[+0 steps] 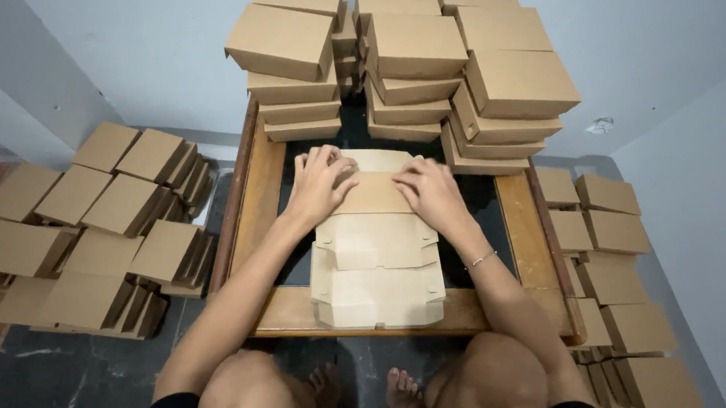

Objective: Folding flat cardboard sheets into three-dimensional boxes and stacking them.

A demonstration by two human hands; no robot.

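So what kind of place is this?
Probably a small home workshop for folding cardboard boxes. Finished brown boxes are stacked at the back of a low wooden table, and more lie on the floor. Both hands, left hand and right hand, press on a flat unfolded box.

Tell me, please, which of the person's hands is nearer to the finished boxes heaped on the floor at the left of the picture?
Left. The left hand presses the flat cardboard blank on the side towards the floor heap; the right hand presses the blank's far side.
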